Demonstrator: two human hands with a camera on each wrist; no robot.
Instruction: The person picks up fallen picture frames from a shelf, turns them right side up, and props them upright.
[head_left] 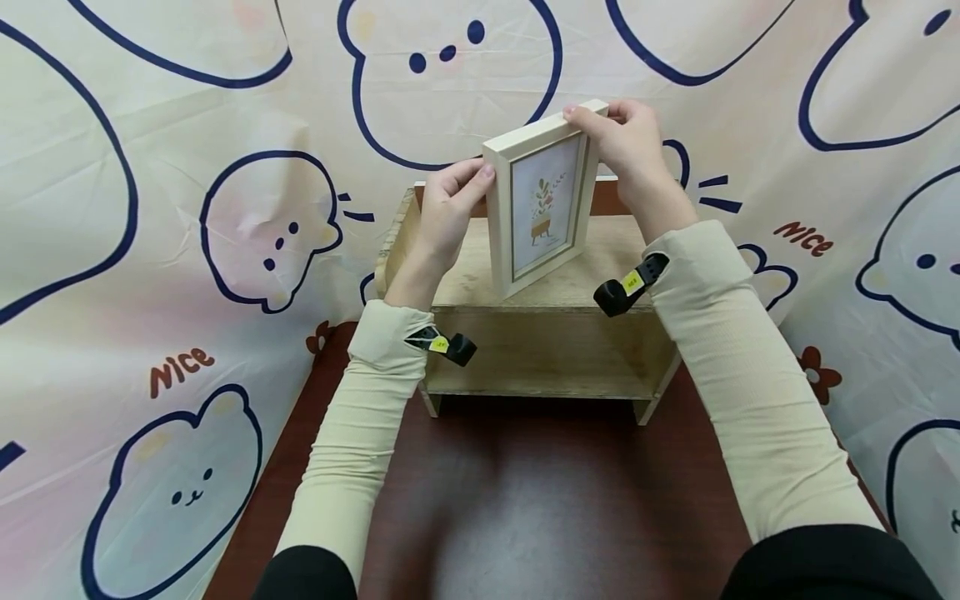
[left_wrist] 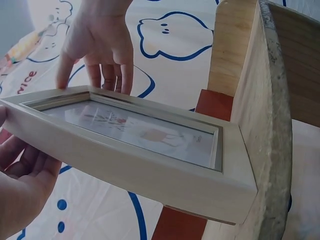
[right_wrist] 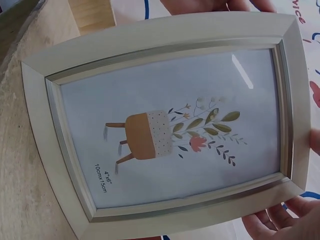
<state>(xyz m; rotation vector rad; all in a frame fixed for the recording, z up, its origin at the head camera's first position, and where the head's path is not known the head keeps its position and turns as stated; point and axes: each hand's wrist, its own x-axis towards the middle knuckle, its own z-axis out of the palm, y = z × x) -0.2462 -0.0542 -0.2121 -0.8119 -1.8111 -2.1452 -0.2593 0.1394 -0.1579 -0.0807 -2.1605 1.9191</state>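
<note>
A cream picture frame (head_left: pixel 543 200) with a potted-plant print stands upright on the top board of a small wooden shelf (head_left: pixel 465 275), turned at an angle. My left hand (head_left: pixel 448 208) grips its upper left edge, thumb on the front side. At the upper right corner my right hand (head_left: pixel 632 150) holds it, thumb over the top edge and fingers behind. In the left wrist view the lower end of the picture frame (left_wrist: pixel 150 165) meets the shelf board (left_wrist: pixel 267 120). The right wrist view shows the print (right_wrist: pixel 165 135) face on, marked 4"x6".
The shelf has a raised left side panel (head_left: pixel 399 237) and a lower compartment (head_left: pixel 543 354). It stands on a dark reddish-brown table (head_left: pixel 525 500). A cloth printed with cartoon bears (head_left: pixel 262 233) hangs behind and at both sides. Small black cameras (head_left: pixel 618 293) are strapped at the wrists.
</note>
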